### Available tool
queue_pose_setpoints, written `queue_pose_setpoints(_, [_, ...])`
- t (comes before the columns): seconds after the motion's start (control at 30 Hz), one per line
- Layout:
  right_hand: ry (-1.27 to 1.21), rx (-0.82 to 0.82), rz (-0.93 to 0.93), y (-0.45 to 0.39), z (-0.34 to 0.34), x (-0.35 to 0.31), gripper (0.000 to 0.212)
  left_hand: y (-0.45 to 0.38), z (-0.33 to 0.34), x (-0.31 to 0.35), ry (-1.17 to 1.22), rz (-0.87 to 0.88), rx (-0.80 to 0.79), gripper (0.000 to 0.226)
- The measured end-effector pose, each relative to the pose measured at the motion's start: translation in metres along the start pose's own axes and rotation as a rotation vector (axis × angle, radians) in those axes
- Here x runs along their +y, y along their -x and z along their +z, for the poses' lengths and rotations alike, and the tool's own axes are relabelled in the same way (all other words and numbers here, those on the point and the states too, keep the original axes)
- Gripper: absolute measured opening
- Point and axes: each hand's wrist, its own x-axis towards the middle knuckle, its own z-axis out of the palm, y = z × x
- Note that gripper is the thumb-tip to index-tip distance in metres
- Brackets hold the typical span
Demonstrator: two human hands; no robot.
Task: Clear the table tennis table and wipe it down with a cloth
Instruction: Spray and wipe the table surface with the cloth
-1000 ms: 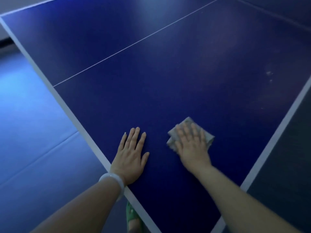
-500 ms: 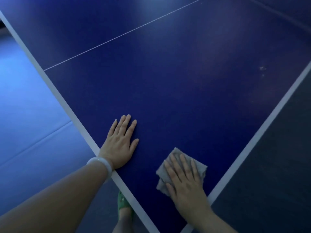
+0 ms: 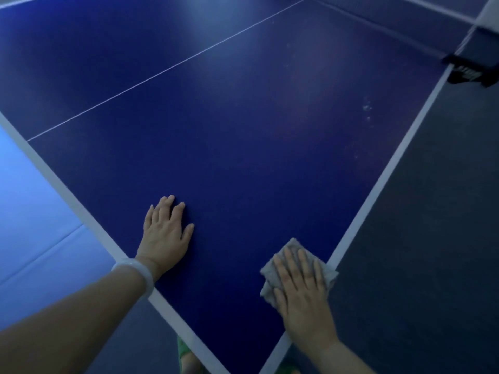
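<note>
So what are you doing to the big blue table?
A person is wiping the blue table tennis table. The right hand presses a folded grey cloth flat near the table's right edge, by the corner. The left hand rests flat on the table, with a white bracelet on its wrist. Some pale marks show farther up the table.

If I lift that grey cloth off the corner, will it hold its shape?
Probably not: the cloth looks soft and creased under the right hand, so it would likely droop. Seemingly light, it probably slides easily on the smooth table.
</note>
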Motion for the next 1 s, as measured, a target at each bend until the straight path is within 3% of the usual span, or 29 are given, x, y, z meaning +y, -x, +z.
queue_pose_setpoints(0.17, [-0.023, 0.003, -0.093, 0.001, -0.004, 0.011, 0.059, 0.007, 0.012, 0.101, 0.018, 0.047, 0.038, 0.061])
queue_pose_setpoints(0.27, [-0.016, -0.011, -0.143, -0.005, -0.005, 0.027, 0.060, 0.012, 0.039, 0.156, 0.002, -0.052, 0.004, 0.069])
queue_pose_setpoints(0.53, [0.018, -0.009, -0.142, -0.061, -0.019, 0.114, 0.057, 0.008, 0.061, 0.169, -0.100, -0.185, 0.027, 0.073])
queue_pose_setpoints(0.6, [0.009, 0.003, -0.048, -0.087, -0.025, 0.143, 0.058, 0.008, 0.060, 0.171, -0.094, -0.193, 0.024, 0.072])
queue_pose_setpoints(0.67, [-0.037, -0.022, 0.167, -0.115, -0.033, 0.162, 0.055, 0.009, 0.059, 0.171, -0.070, -0.194, 0.031, 0.071])
queue_pose_setpoints(0.77, [-0.049, -0.026, 0.327, -0.138, -0.040, 0.150, 0.057, 0.009, 0.059, 0.170, -0.048, -0.193, 0.052, 0.071])
queue_pose_setpoints(1.0, [-0.034, 0.008, -0.184, -0.082, -0.018, 0.068, 0.057, 0.010, 0.055, 0.172, -0.022, -0.180, 0.081, 0.077])
